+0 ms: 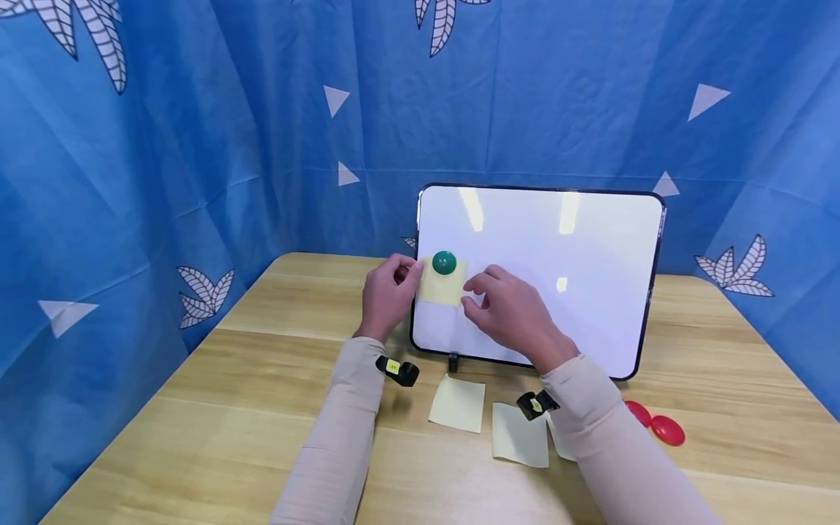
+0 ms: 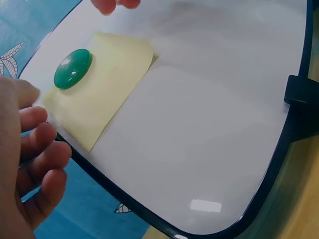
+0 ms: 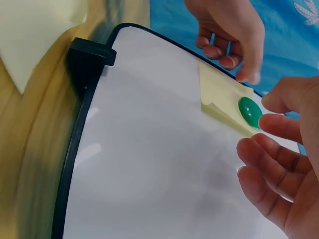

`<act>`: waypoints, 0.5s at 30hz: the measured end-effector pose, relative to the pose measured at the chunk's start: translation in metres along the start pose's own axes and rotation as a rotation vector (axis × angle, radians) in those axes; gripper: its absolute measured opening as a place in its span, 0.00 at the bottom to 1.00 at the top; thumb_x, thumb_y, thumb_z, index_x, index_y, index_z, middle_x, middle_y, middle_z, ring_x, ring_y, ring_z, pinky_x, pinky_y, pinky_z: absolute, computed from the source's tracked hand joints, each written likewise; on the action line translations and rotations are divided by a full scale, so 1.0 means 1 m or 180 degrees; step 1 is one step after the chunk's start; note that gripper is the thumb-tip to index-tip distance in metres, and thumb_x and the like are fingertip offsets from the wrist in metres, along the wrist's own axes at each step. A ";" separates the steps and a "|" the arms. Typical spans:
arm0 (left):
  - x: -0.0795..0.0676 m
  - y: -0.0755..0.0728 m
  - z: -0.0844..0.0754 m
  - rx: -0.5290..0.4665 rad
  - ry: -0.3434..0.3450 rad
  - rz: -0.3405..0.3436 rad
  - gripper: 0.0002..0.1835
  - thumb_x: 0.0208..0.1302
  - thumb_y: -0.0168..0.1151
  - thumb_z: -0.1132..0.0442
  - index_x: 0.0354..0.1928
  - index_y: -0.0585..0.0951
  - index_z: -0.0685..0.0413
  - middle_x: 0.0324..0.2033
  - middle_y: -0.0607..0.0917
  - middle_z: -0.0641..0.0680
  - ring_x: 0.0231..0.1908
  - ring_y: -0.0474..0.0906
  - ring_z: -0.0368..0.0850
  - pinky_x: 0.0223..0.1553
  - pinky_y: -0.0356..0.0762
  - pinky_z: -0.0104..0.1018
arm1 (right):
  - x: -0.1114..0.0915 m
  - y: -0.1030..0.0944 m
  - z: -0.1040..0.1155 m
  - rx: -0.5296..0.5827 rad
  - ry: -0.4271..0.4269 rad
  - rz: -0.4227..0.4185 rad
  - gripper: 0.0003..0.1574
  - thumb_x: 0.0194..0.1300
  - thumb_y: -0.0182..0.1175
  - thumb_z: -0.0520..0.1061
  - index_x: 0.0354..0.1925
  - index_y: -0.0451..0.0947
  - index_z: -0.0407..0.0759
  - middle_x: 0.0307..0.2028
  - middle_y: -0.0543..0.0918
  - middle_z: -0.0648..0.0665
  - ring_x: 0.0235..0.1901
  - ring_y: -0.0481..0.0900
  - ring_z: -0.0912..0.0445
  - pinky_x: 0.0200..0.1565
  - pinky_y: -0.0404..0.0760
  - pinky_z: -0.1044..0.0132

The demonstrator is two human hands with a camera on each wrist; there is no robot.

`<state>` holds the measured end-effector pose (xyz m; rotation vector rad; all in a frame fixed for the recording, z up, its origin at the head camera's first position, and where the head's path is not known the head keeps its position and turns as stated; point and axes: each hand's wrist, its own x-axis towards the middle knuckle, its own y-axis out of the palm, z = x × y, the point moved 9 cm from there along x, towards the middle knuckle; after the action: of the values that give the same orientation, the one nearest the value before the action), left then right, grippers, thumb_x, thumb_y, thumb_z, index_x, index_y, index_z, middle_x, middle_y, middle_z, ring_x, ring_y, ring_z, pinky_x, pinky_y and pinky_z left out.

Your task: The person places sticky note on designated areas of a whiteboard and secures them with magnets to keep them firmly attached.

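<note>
A small whiteboard point(image 1: 558, 248) with a black frame stands tilted back on the table. On its left side is a pale yellow sticky note point(image 1: 440, 290), with a round green magnet point(image 1: 444, 262) over the upper part. My left hand point(image 1: 386, 297) is at the board's left edge, its thumb near the note; the left wrist view shows its fingers loosely bent, holding nothing. Just right of the note hovers my right hand point(image 1: 510, 309), fingers relaxed and apart with nothing between them. In the right wrist view, the note's lower edge point(image 3: 222, 114) lifts slightly from the board.
Loose sticky notes lie in front of the board, one point(image 1: 458, 404) at left and another point(image 1: 520, 435) nearer my right forearm, which partly covers a third. Red magnets point(image 1: 668, 430) lie to the right. A black stand clip point(image 1: 453, 362) supports the board's lower edge; a blue curtain point(image 1: 525, 95) hangs behind.
</note>
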<state>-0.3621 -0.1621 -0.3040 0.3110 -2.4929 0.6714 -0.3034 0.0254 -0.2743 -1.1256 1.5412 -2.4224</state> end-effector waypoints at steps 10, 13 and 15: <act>-0.003 0.003 -0.015 -0.0013 0.0272 -0.0089 0.14 0.73 0.58 0.52 0.37 0.84 0.55 0.25 0.78 0.52 0.28 0.73 0.47 0.30 0.71 0.39 | -0.024 -0.004 0.002 -0.0174 -0.0308 -0.0019 0.10 0.62 0.69 0.46 0.40 0.86 0.43 0.33 0.81 0.48 0.28 0.79 0.59 0.30 0.80 0.64; -0.004 0.003 -0.017 -0.0009 0.0256 -0.0097 0.13 0.73 0.58 0.53 0.36 0.83 0.54 0.24 0.77 0.52 0.27 0.72 0.47 0.29 0.70 0.38 | -0.031 -0.005 0.002 -0.0167 -0.0382 -0.0036 0.09 0.62 0.68 0.45 0.40 0.86 0.43 0.33 0.81 0.48 0.27 0.79 0.59 0.29 0.79 0.64; -0.004 0.003 -0.019 -0.0019 0.0250 -0.0105 0.13 0.73 0.58 0.54 0.35 0.83 0.54 0.23 0.76 0.51 0.27 0.72 0.47 0.29 0.69 0.39 | -0.035 -0.006 0.001 -0.0178 -0.0409 -0.0038 0.09 0.62 0.68 0.45 0.40 0.85 0.43 0.32 0.81 0.48 0.27 0.79 0.59 0.29 0.79 0.63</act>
<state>-0.3513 -0.1497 -0.2937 0.3169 -2.4098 0.6502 -0.2747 0.0419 -0.2881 -1.2765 1.5761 -2.2775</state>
